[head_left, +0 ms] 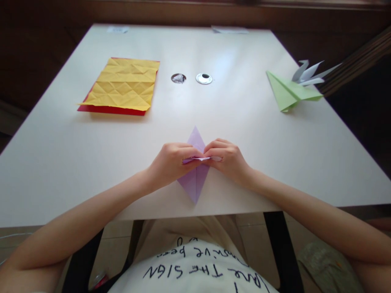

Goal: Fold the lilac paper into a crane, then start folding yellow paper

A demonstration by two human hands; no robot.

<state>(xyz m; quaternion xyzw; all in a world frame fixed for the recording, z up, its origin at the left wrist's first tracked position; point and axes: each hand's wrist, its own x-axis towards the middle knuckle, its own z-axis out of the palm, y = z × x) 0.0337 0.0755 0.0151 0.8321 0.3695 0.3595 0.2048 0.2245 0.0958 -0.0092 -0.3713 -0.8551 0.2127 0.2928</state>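
A folded sheet of purple origami paper (194, 185) lies near the table's front edge, its diamond shape pointing toward me and away from me. My left hand (174, 160) pinches a raised flap of it from the left side. From the right, my right hand (229, 160) pinches the same raised part, and the fingertips of both hands nearly meet at the middle. The paper's centre is partly hidden beneath my fingers.
A creased yellow sheet (124, 85) rests on a red sheet (114, 110) at the back left of the white table (244, 122). Two round table inserts (204, 78) sit at the back middle. A green folded paper (293, 91) and a white paper crane (308, 75) are near the right edge.
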